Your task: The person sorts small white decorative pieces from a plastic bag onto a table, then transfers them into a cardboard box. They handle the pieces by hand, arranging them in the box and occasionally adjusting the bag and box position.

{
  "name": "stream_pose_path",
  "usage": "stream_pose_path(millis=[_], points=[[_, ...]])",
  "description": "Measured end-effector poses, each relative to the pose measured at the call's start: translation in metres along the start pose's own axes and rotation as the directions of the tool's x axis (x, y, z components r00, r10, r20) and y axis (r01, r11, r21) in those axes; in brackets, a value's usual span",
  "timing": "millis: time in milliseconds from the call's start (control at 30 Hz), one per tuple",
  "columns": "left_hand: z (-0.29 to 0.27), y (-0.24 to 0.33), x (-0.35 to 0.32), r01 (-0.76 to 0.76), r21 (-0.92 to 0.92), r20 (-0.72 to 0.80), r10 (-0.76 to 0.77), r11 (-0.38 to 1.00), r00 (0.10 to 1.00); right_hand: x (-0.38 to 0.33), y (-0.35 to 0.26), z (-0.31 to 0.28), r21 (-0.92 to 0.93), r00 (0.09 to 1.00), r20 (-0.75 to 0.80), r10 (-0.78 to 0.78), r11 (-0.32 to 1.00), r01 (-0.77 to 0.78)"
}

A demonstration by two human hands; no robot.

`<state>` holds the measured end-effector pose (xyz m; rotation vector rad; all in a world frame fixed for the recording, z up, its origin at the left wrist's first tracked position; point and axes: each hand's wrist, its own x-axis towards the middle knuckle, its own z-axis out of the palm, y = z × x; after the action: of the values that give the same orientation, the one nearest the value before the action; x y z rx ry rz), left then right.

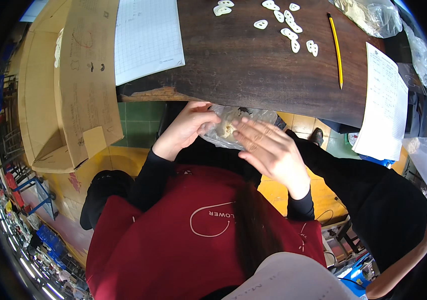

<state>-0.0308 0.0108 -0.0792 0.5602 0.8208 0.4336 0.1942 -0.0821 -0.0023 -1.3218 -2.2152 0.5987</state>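
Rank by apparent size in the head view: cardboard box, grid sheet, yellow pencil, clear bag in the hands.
1. cardboard box
2. grid sheet
3. clear bag, partly covered by the left hand and right hand, so its full size is unsure
4. yellow pencil, long but thinnest

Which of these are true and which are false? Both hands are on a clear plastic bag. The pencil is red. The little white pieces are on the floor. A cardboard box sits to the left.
1. Both the left hand and right hand touch the clear plastic bag: true.
2. The pencil is red: false, it is yellow.
3. The little white pieces lie on the floor: false, they lie on the dark wooden table.
4. A cardboard box sits to the left: true.
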Motion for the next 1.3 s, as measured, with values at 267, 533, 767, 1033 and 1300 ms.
stream_pose_path(millis=[267, 533, 767, 1033, 1300], points=[[0.000, -0.002, 0.002, -0.031, 0.017, -0.047, 0.031, 0.999, 0.998, 0.006, 0.035, -0.036, -0.177, 0.966, -0.255, 0.049, 0.979, -0.096], [0.001, 0.004, 0.003, -0.020, -0.017, 0.023, 0.021, 1.000, 1.000, 0.038, 0.089, -0.053, -0.344, 0.894, -0.386, 0.226, 0.864, -0.367], [-0.004, -0.003, 0.004, -0.042, -0.033, 0.002, 0.042, 0.999, 0.999, -0.004, 0.019, -0.022, -0.117, 0.981, -0.046, 0.188, 0.974, -0.192], [-0.004, -0.005, 0.004, -0.023, -0.052, -0.065, 0.020, 0.998, 0.998, 0.009, 0.005, -0.025, -0.017, 0.999, -0.028, 0.030, 0.999, -0.030], [0.002, -0.005, 0.003, -0.018, -0.078, -0.142, 0.006, 0.997, 0.990, 0.061, 0.081, -0.044, -0.413, 0.928, -0.361, 0.087, 0.878, -0.243]])
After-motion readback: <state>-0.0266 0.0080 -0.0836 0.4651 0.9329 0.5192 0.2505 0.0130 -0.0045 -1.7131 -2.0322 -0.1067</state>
